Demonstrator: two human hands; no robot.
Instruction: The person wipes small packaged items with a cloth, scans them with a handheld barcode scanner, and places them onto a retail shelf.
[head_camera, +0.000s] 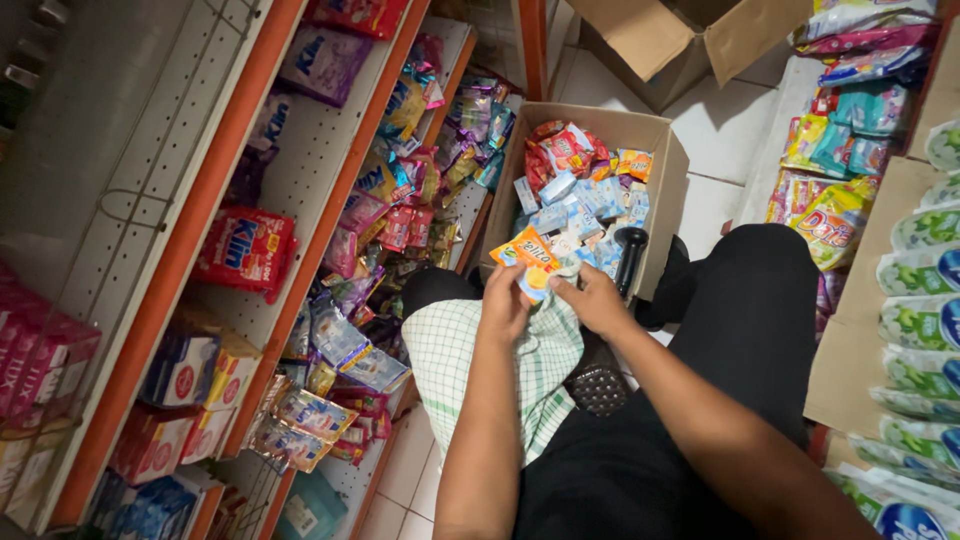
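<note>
Orange-framed shop shelves (300, 190) crowded with bright sachets flank a white tiled floor, where an open brown cardboard box (668, 190) of small packets stands just beyond the person's knees. Both hands meet over a green-checked white cloth (455, 350) on the lap: the left hand (503, 305) and right hand (592, 300) are each pinched on 1 orange and yellow foil sachet (528, 258). It lies crosswise between them, its upper end toward the box and beside a black handle (630, 258).

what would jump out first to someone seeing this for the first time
The eye lands on the two hands at centre: the left hand and right hand hold an orange sachet together above a green-checked cloth on the lap. Just beyond them sits an open cardboard box full of small red, blue and orange packets. Along the left runs an orange-edged shelf rack crowded with bright packets, a red bag the boldest.
</note>
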